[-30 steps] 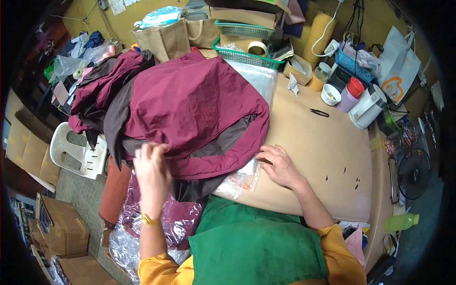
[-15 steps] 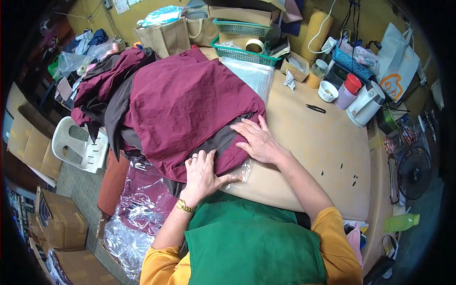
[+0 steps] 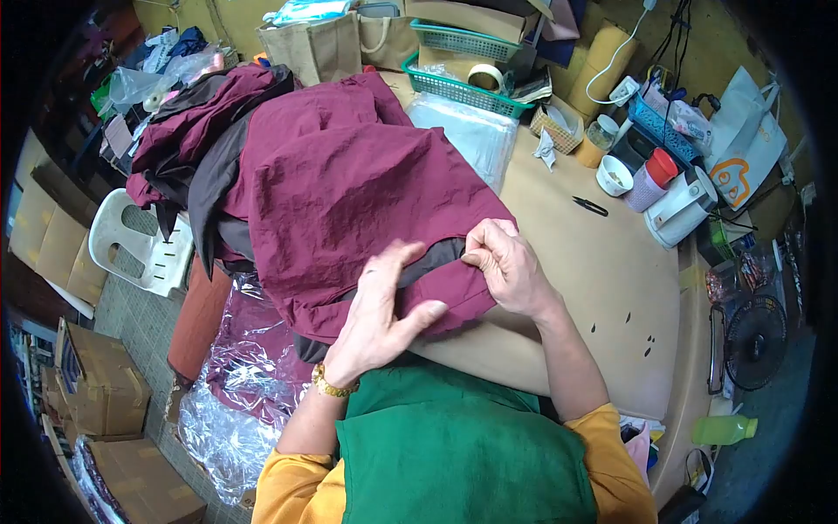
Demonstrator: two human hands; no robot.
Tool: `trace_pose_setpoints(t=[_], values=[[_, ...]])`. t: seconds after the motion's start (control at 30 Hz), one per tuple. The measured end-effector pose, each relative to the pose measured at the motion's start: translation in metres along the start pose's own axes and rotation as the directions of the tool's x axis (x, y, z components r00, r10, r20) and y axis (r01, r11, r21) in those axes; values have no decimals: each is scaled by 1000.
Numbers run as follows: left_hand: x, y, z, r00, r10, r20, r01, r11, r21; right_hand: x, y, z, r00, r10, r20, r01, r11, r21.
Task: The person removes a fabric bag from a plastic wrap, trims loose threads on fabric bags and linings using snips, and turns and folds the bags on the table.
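Observation:
A maroon garment (image 3: 349, 183) with a dark grey lining lies spread over the padded table, its near edge facing me. My right hand (image 3: 506, 266) pinches the garment's edge at its right corner, thumb and fingers closed on the cloth. Just over the near edge is my left hand (image 3: 380, 314), open with the thumb spread, a little blurred at the fingertips. Between the two hands a strip of the dark lining (image 3: 434, 260) shows. Whether the left palm touches the cloth I cannot tell.
Thread snips (image 3: 590, 206) lie on the tan table surface (image 3: 602, 271). Clear plastic bags (image 3: 467, 131), green baskets (image 3: 467, 94), a white bowl (image 3: 614, 175) and a kettle (image 3: 683, 208) stand farther back. More maroon and dark garments (image 3: 209, 131) are heaped at left, above a white chair (image 3: 144, 249).
My right hand has gone from lying flat on the cloth to pinching its edge, slightly to the right. My left hand has lifted and turned, fingers spread. The view has shifted slightly.

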State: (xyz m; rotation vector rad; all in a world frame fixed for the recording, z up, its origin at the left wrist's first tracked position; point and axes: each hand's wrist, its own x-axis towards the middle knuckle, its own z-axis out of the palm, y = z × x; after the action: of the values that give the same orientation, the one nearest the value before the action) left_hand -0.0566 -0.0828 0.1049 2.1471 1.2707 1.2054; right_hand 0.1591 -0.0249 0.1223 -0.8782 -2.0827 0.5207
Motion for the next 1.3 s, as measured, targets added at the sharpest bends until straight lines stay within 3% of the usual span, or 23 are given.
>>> trace_pose_setpoints(t=[0.03, 0.07, 0.1, 0.13, 0.2, 0.33, 0.47, 0.57, 0.63, 0.67, 0.7, 0.73, 0.77, 0.8, 0.83, 0.87, 0.9, 0.97, 1.0, 1.17, 1.23, 1.27, 1.3], values=[[5, 7, -3, 986, -67, 155, 67, 998, 3, 0, 2, -1, 1000, 0, 0, 0, 1000, -1], [5, 6, -3, 925, -217, 313, 299, 923, -242, -1, 4, -2, 999, -37, -28, 36, 998, -47], [5, 4, -3, 816, -302, 493, 528, 737, -423, -2, 6, -3, 996, -75, -53, 70, 993, -94], [3, 2, -2, 816, -301, 494, 528, 737, -423, -4, 9, -2, 996, -74, -54, 69, 993, -95], [-3, -3, 2, 835, -280, 473, 539, 586, -605, -12, 15, 1, 995, -85, -47, 77, 987, -140], [-5, -7, -6, 725, -245, 643, 667, 482, -569, -22, 17, 5, 997, -14, -72, 5, 993, -116], [-13, -12, 6, 757, -227, 613, 646, 405, -647, -24, 9, 5, 995, 8, -99, -20, 992, -126], [-14, -9, 14, 830, -221, 512, 557, 385, -736, -31, -5, 10, 838, -221, -498, 38, 936, -350], [-16, -6, 25, 915, -283, 288, 401, 569, -718, -61, -9, 5, 861, -49, -506, -63, 977, -202], [-16, -2, 30, 925, -297, 238, 373, 585, -720, -75, -12, 1, 921, 155, -357, -162, 987, 11], [-16, 5, 36, 932, -310, 190, 345, 591, -729, -88, -12, 7, 909, 162, -384, -173, 985, 6], [-19, 6, 42, 932, -302, 199, 348, 603, -718, -101, -6, 17, 863, 477, -167, -366, 818, 444], [-21, 6, 47, 931, -296, 213, 356, 612, -706, -110, -4, 22, 755, 636, 159, -517, 430, 740], [-19, 15, 47, 928, -290, 235, 371, 660, -654, -110, -11, 26, 744, 654, 135, -511, 427, 746], [-20, 14, 53, 926, -275, 259, 377, 657, -653, -106, -20, 31, 749, 649, 136, -443, 336, 831], [-20, 12, 57, 951, -236, 201, 310, 754, -579, -106, -25, 34, 757, 639, 138, -367, 240, 899], [-20, 13, 60, 971, -192, 142, 237, 838, -491, -110, -25, 32, 750, 649, 128, -361, 240, 901], [-22, 19, 61, 974, -192, 122, 227, 865, -447, -113, -24, 33, 798, 599, -63, -372, 572, 731], [-24, 21, 62, 960, -245, 133, 279, 829, -484, -117, -20, 31, 821, 569, -50, -395, 629, 669], [-28, 26, 57, 922, -325, 210, 386, 729, -566, -106, -31, 32, 831, 527, -177, -310, 704, 639], [-27, 19, 60, 957, -269, 109, 287, 828, -481, -107, -28, 34, 835, 505, -216, -278, 727, 628], [-17, 31, 65, 965, -235, -119, 144, 848, -510, -109, -26, 31, 844, 500, -194, -316, 756, 574], [-21, 22, 61, 941, -327, -90, 227, 805, -549, -109, -25, 30, 852, 495, -172, -350, 782, 516]])
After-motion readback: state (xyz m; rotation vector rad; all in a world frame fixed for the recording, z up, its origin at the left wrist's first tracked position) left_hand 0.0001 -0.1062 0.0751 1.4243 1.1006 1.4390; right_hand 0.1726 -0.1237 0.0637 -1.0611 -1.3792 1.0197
